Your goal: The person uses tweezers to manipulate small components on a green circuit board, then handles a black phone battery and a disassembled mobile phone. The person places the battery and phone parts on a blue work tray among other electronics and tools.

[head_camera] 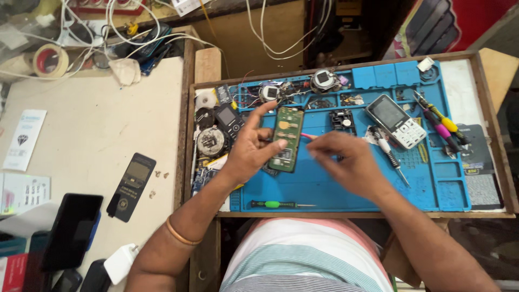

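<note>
Pale worktop (97,119) left; wooden-framed bench (208,65) centre; brown board wall (265,32) behind.

The right hand (348,165) is motion-blurred, hiding most of the pink tool (309,136) it grips.

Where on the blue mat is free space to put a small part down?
The blue mat is bare along its front, between the green screwdriver and the right hand. The grid squares at the right are bare too. It is crowded at the back and left, around the circuit board in the left hand.
</note>
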